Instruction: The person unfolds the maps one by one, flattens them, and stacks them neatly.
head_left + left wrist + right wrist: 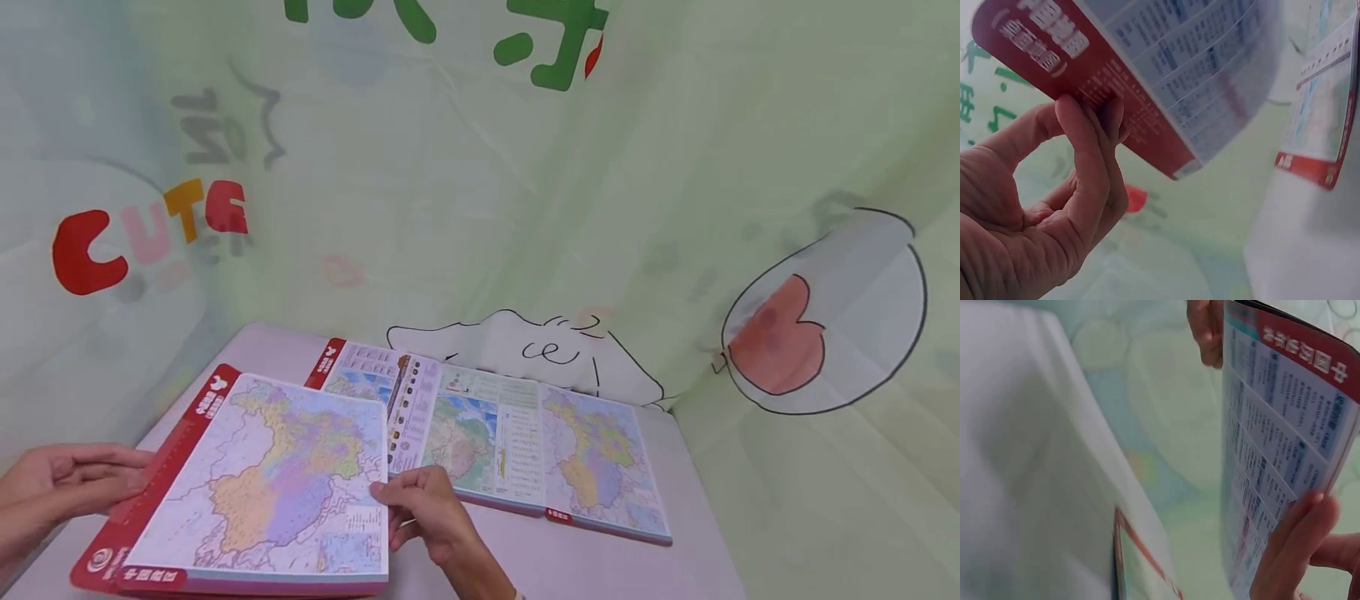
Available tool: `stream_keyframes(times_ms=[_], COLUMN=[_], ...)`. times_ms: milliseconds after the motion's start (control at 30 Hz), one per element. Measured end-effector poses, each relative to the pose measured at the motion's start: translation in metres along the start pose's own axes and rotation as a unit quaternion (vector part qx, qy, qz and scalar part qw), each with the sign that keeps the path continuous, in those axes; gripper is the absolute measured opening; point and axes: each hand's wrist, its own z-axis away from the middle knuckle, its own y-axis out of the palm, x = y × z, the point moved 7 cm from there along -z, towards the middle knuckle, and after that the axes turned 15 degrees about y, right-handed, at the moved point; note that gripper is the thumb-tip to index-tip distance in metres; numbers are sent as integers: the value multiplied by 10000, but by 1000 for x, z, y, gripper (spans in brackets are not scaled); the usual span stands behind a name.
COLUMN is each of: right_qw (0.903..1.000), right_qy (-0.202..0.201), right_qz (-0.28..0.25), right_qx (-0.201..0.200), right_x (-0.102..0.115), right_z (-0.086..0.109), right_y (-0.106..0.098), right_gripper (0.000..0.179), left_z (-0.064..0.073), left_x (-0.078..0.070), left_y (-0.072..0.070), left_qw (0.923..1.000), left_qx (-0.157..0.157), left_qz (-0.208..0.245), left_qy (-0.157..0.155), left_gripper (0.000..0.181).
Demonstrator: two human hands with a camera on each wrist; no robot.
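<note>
A folded map with a red left border is held up above the table in the head view, its coloured regions facing up. My left hand pinches the red border, with thumb and fingers on opposite faces. At the right edge, my right hand pinches the sheets between thumb and fingers. In the left wrist view, the left hand grips the red strip beside panels of printed text. The right wrist view shows the text-covered back of the map, with fingers of my right hand against it.
Behind the held map, more folded maps lie in a row on the white table; the held one overlaps part of them. A pale green curtain with printed letters and drawings hangs around the table.
</note>
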Motion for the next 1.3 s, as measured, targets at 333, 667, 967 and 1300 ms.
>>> stream_keyframes(times_ms=[333, 667, 967, 1300], right_qw=[9708, 9318, 8781, 8327], right_qy=[-922, -1346, -721, -592], right_qz=[673, 688, 1430, 2049], right_qx=[-2111, -3299, -4509, -5111], right_x=[17, 33, 27, 16], right_z=[-9, -23, -45, -64], right_y=[-100, -157, -191, -213], right_gripper=[25, 20, 21, 21], left_z=[-60, -129, -183, -212], left_x=[-55, -70, -40, -27], left_y=[75, 125, 174, 196], left_qw=[9814, 9561, 9692, 9668], left_qx=[-337, -791, -980, -1124], left_qz=[-338, -379, -778, -1130], left_qy=[1861, 2796, 2120, 1996], left_gripper=[63, 47, 32, 34])
